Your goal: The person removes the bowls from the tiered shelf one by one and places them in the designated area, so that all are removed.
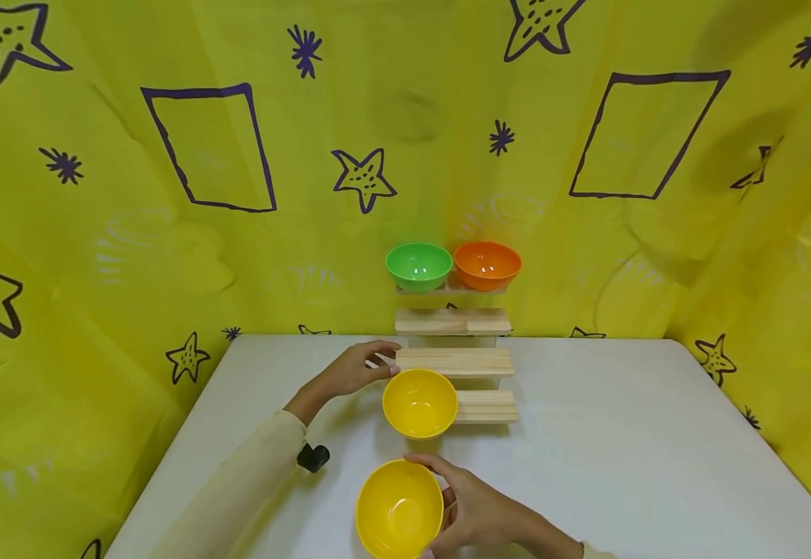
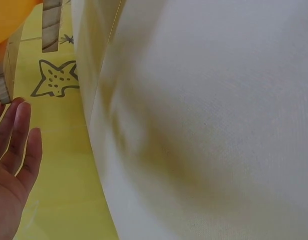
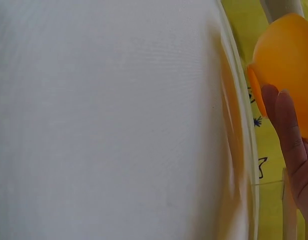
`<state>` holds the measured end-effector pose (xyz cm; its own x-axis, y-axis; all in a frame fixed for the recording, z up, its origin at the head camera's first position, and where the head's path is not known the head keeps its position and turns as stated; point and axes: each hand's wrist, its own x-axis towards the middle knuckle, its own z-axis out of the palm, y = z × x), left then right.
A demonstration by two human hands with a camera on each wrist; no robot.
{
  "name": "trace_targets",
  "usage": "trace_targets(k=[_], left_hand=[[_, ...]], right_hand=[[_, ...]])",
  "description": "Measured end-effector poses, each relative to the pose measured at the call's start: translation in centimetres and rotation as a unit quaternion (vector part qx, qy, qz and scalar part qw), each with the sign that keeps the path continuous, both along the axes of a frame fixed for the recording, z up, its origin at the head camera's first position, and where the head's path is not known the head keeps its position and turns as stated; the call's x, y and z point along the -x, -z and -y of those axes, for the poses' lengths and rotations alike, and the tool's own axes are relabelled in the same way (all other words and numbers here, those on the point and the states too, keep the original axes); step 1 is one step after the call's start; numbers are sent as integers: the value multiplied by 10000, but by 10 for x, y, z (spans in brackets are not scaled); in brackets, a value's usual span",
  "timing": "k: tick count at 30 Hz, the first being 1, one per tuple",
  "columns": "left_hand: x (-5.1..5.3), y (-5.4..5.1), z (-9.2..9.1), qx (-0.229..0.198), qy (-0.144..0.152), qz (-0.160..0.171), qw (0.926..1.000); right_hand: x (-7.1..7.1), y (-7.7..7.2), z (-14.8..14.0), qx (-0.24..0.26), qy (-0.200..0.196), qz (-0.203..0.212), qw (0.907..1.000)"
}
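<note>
A wooden stepped rack (image 1: pixel 471 362) stands on the table. My left hand (image 1: pixel 353 371) is at the left end of one of its middle steps, fingers extended; in the left wrist view the fingertips (image 2: pixel 23 107) meet a board's end. Close to that thumb, a yellow bowl (image 1: pixel 419 400) sits on the lowest step, covering its left part. My right hand (image 1: pixel 478 505) grips a second yellow bowl (image 1: pixel 395 493) by its right side, in front of the rack. In the right wrist view its fingers (image 3: pixel 289 125) lie along that bowl's outer wall (image 3: pixel 284 60).
On the top step a green bowl (image 1: pixel 419 265) and an orange bowl (image 1: pixel 487 264) stand side by side. The white table (image 1: pixel 622 450) is bordered by a yellow curtain (image 1: pixel 433 171) with drawn stars. A small black object (image 1: pixel 313 458) shows beside the left sleeve.
</note>
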<state>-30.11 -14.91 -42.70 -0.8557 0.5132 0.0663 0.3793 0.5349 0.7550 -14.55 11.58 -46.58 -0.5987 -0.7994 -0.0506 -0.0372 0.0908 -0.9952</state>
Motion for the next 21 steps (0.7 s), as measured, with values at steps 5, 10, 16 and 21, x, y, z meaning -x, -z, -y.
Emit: trace_targets(k=[5, 10, 16, 21], left_hand=[[1, 0, -4, -32, -74, 14, 10000], [1, 2, -5, 0, 2, 24, 10000], [0, 3, -3, 16, -38, 54, 10000], [2, 4, 0, 56, -16, -11, 10000]], right_hand=[[-1, 1, 0, -3, 35, 11, 10000], [-2, 2, 2, -52, 45, -57, 10000], [-1, 3, 9, -37, -19, -33, 10000], [1, 2, 18, -48, -45, -34, 10000]])
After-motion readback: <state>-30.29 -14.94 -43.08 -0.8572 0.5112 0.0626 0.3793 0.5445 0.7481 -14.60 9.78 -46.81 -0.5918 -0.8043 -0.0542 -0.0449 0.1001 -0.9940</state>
